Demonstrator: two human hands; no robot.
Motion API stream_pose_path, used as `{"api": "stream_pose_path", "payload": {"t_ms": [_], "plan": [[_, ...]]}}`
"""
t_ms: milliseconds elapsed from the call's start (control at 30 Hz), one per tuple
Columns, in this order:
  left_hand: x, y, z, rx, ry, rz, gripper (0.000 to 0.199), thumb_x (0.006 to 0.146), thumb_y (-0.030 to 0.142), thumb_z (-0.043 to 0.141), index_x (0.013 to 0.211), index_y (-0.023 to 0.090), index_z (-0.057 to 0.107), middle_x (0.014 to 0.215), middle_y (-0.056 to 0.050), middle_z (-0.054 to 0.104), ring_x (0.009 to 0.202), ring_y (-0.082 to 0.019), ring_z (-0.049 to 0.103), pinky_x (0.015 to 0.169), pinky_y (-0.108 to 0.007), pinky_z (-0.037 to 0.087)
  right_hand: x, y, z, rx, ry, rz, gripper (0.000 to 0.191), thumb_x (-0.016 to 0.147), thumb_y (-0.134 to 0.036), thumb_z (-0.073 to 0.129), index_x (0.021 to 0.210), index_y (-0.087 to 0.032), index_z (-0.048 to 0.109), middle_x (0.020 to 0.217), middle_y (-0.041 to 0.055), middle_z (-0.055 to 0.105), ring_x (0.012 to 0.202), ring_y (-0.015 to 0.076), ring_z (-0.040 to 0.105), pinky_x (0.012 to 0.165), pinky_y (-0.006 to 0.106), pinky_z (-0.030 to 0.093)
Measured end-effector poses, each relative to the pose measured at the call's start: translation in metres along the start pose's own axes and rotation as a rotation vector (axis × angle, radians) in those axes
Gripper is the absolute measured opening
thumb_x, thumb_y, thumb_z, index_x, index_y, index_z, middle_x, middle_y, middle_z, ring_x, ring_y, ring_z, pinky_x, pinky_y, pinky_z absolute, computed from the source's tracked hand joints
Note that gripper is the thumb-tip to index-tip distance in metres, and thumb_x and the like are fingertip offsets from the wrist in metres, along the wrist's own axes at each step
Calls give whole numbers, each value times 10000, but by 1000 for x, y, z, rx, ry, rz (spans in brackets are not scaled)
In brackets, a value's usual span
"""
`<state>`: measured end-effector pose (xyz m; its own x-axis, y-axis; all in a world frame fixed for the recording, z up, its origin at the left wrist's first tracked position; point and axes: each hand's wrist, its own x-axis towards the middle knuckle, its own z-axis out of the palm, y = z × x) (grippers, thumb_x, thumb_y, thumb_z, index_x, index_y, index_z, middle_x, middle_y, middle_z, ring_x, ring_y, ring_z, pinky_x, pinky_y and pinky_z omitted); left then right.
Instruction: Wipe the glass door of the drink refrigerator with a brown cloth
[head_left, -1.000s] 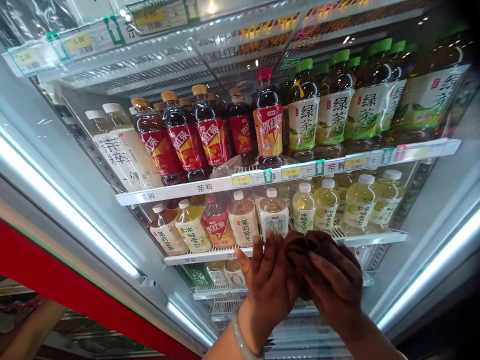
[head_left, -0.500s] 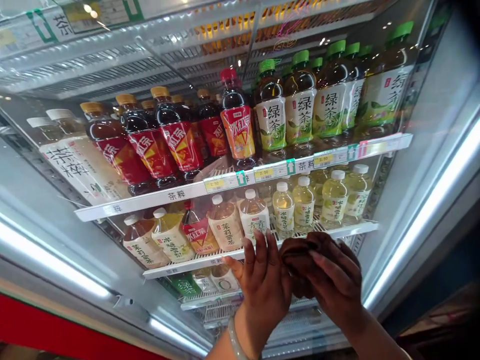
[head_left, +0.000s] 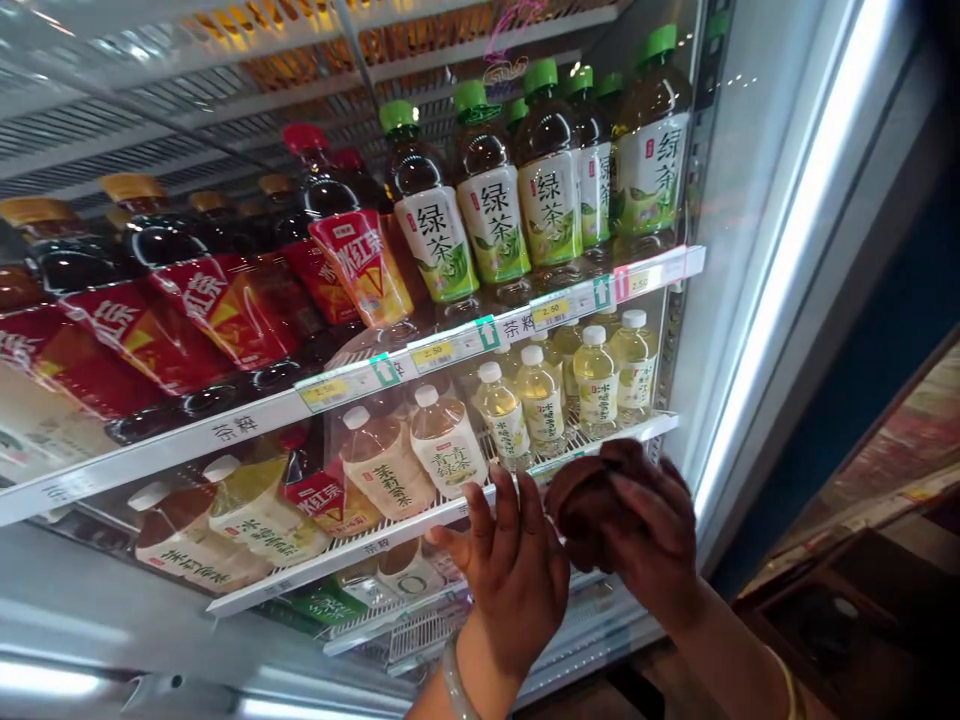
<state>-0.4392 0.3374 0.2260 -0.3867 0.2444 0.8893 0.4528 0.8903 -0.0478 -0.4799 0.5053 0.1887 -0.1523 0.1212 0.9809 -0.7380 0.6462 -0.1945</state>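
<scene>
My left hand (head_left: 510, 560) is raised in front of the cooler with its fingers stretched out and spread, a pale bangle (head_left: 454, 680) at the wrist. Its edge is close to a dark brown, rounded, folded thing (head_left: 581, 505) whose kind I cannot make out. My right hand (head_left: 660, 530) has its fingers wrapped round that brown thing; a gold-coloured bangle (head_left: 784, 685) shows on the forearm. Behind both hands, small bottles of pale yellow drink (head_left: 544, 405) stand on the middle shelf. Whether the left hand touches the brown thing is unclear.
Green-capped tea bottles (head_left: 495, 215) and red-labelled tea bottles (head_left: 360, 255) line the upper shelf above a price rail (head_left: 435, 353). Large white-capped bottles (head_left: 386, 470) stand lower left. A bright light strip (head_left: 780, 260) runs along the cooler's right side.
The view has swung to the right and nearer, so the shelves and bottles sit further left and more tilted. Both hands keep much the same pose, and the brown thing stays in the right hand.
</scene>
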Motion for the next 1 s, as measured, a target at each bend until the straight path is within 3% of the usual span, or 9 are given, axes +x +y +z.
{"api": "stream_pose_path", "payload": {"t_ms": [100, 200, 333, 467, 533, 600, 733, 867, 1000], "plan": [[5, 9, 5, 33, 14, -15, 770, 972, 78, 466, 1681, 143, 173, 1774, -50, 47, 1661, -271, -63, 1289, -521, -217, 23, 14, -10, -48, 138, 116, 415, 838, -80, 731, 1213, -247, 677, 1380, 95, 649, 1322, 294, 638, 1124, 548, 548], [8, 17, 11, 26, 8, -35, 793, 962, 61, 476, 1685, 139, 162, 1776, -63, 28, 1658, -272, -71, 1313, -505, -174, 44, 3, -1, -45, 178, 191, 415, 861, -109, 707, 1234, -284, 662, 1385, 95, 634, 1359, 319, 607, 1121, 590, 552], [2, 21, 20, -30, 35, -8, 762, 989, 103, 462, 1691, 150, 170, 1777, -62, 34, 1661, -249, -35, 1356, -469, -54, 12, -11, 10, 40, 79, 107, 382, 913, -175, 684, 1273, -295, 642, 1301, 75, 647, 1296, 277, 649, 1068, 531, 610], [-11, 31, 32, -49, -38, 21, 813, 949, 77, 518, 1688, 145, 187, 1760, -75, 84, 1658, -238, -4, 1355, -429, -62, -28, 24, -14, -48, -33, -17, 303, 920, -240, 718, 1215, -291, 669, 1236, 58, 676, 1179, 231, 705, 1026, 454, 630], [-14, 39, 38, -57, -68, 23, 878, 899, 24, 539, 1686, 128, 163, 1756, -71, 66, 1654, -233, -29, 1356, -400, -40, -25, 46, -30, -116, -101, -12, 296, 910, -242, 731, 1188, -323, 673, 1221, 44, 703, 1159, 239, 715, 1033, 473, 619], [-14, 46, 43, -103, -74, 20, 903, 881, 20, 544, 1685, 123, 145, 1752, -78, 22, 1643, -261, -74, 1355, -438, -35, -10, 57, -39, -156, -40, 77, 309, 904, -253, 721, 1203, -310, 667, 1236, 72, 704, 1172, 272, 710, 1032, 500, 613], [-14, 49, 50, -204, -87, -4, 877, 922, 71, 552, 1688, 164, 135, 1742, -78, 1, 1625, -302, -94, 1352, -534, 11, 10, 38, -25, -175, 106, 152, 410, 971, -288, 613, 1373, -371, 598, 1343, 37, 661, 1383, 301, 594, 1186, 587, 496], [-21, 43, 51, -295, -63, 54, 840, 957, 95, 549, 1689, 181, 145, 1742, -61, 50, 1640, -264, -24, 1362, -482, 56, -14, 15, -17, -56, -2, 190, 455, 982, -252, 611, 1418, -382, 602, 1421, 16, 640, 1410, 256, 574, 1226, 488, 489], [-27, 39, 50, -341, -135, 76, 843, 955, 115, 563, 1689, 161, 151, 1734, -57, 47, 1637, -259, -60, 1355, -503, -19, -38, 34, -39, -177, -189, 84, 219, 969, -388, 675, 1178, -348, 726, 1330, 9, 703, 1357, 227, 610, 1224, 457, 485]]}}
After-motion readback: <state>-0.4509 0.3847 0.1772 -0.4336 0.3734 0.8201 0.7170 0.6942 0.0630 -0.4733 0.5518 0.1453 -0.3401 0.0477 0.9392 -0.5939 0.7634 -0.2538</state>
